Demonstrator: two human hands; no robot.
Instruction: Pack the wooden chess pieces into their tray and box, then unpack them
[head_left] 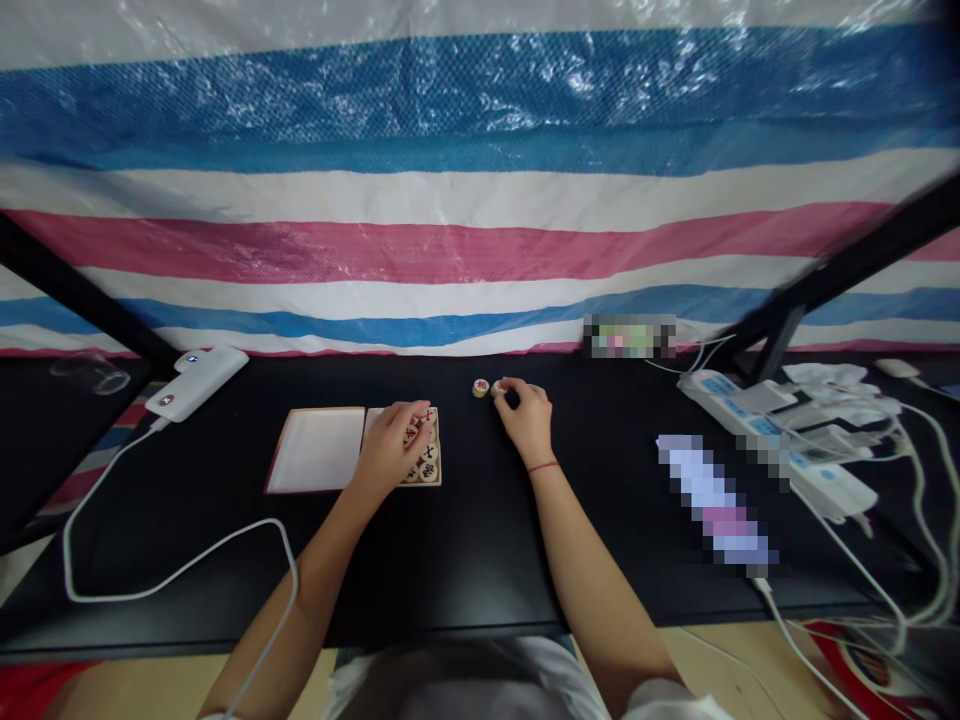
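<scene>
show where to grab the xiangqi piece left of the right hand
Pinch the xiangqi piece by its round rim from above, fingers on opposite edges: it lies flat, face up, a low disc. Come from the near side; the right hand sits beside it.

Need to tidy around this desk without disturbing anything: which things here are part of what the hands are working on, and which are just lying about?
In use: left hand on xiangqi pieces in a wooden box; right hand on a lone xiangqi piece, beside another piece; white-lined lid.
Lying about: white power bank; power strip; striped plastic sheet.
</scene>
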